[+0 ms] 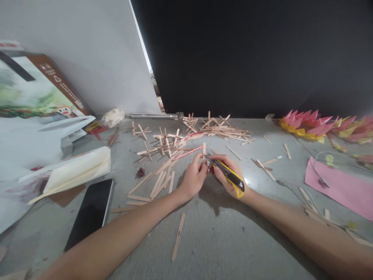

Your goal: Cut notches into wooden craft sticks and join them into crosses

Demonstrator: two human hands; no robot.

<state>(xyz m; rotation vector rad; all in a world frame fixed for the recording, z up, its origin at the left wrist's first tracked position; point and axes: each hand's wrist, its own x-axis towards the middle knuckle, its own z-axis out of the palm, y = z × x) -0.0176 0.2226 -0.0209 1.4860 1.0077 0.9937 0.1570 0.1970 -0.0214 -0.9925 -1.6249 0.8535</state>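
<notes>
A short wooden stick (204, 149) stands upright, pinched between the fingertips of the left hand (193, 178). Just right of it, the right hand (225, 175) is wrapped around a yellow utility knife (225, 172), its tip meeting the stick. Loose sticks (163, 163) lie beyond the hands. The blade could slip toward the pinching fingers.

**Head-worn camera looks down over a cluttered bench**

A single head-mounted camera faces forward and down, close over the grey bench (221, 241). Both forearms enter from the bottom edge, and the hands meet near frame centre. A dark panel (256, 54) and white board (96, 50) close the far side. Wide-angle bowing curves the edges.
</notes>
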